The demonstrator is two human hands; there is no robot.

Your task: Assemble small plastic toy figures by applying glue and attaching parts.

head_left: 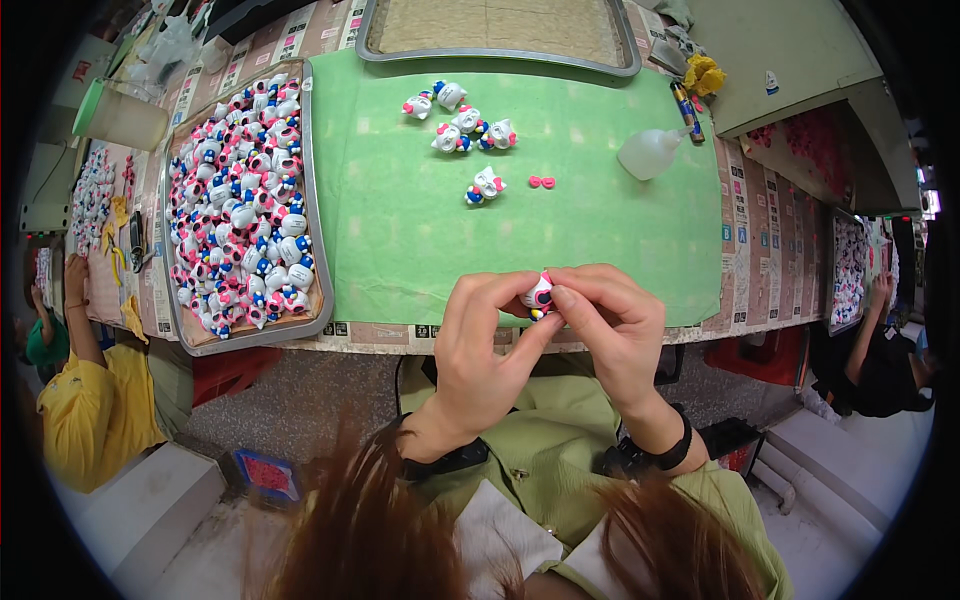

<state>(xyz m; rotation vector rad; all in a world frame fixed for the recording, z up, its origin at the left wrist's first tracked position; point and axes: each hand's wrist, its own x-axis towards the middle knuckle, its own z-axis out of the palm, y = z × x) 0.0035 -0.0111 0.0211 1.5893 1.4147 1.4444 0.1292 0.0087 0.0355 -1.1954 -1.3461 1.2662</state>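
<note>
My left hand (478,338) pinches a small white cat figurine (539,296) with pink and dark parts, just above the table's near edge. The fingers of my right hand (618,328) close on the same figurine from the other side, thumb against its front. Farther out on the green cloth (420,250) lies a single cat figurine (486,186) in blue and white. Beside it are small pink pieces (541,182), perhaps joined as a pair. A loose group of several more figurines (465,120) rests beyond them.
At left, a metal tray (322,270) is heaped with similar figurines. A translucent squeeze bottle (648,153) with a thin spout is on the right of the cloth, near a dark tube (687,110). Another tray (500,55) stands at the back. Co-workers sit on both sides.
</note>
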